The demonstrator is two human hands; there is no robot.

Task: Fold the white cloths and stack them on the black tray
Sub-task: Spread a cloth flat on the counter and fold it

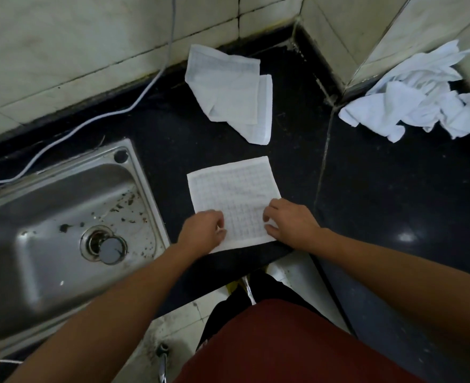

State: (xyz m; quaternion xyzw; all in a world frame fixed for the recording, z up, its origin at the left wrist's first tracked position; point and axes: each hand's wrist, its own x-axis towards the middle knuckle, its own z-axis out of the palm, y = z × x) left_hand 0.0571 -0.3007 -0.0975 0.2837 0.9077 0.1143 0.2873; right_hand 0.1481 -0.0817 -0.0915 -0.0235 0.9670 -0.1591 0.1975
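A white checked cloth (232, 189) lies spread flat on the black counter (394, 203), near its front edge. My left hand (204, 230) grips the cloth's near left corner with curled fingers. My right hand (289, 221) pinches the near right edge, fingers bent over it. A second white cloth (228, 89), loosely folded, lies farther back near the wall. A crumpled heap of white cloths (422, 98) sits at the back right corner. No black tray shows apart from the black counter surface.
A steel sink (48, 217) with a drain plug (109, 248) is set into the counter at the left. A white cable (90, 121) runs along the tiled wall (76, 45) behind it. My red clothing (283, 346) fills the bottom centre.
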